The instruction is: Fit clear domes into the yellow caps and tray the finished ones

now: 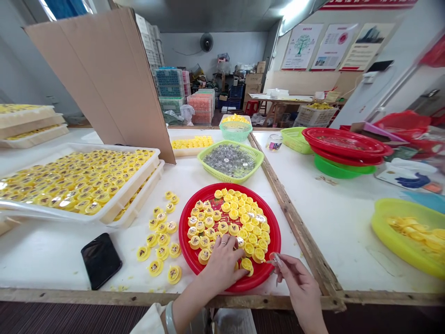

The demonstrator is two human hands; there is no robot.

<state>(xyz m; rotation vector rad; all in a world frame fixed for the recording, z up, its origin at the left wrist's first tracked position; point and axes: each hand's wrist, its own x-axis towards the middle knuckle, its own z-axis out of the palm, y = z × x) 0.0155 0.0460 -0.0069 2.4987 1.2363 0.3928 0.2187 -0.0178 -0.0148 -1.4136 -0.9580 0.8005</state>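
A white tabletop [139, 278] is edged with wooden strips [299, 225]. On it, a cardboard sheet [100, 79] is propped up behind a white tray [130, 188], which is filled with yellow printed pieces. A round red tray [276, 222] is set near the front edge; just beyond it, a lime-green basket [222, 175] is heaped with clear pieces. Over the red tray the left hand [225, 257] is spread, its thumb brought to one of the yellow cups [255, 230] crowded there — whether it is gripped cannot be told. To the left, a black phone [101, 260] is laid beside scattered yellow pieces [162, 253]. At the tray's right edge, a small item [273, 258] is pinched by the right hand [299, 283] — its kind cannot be made out.
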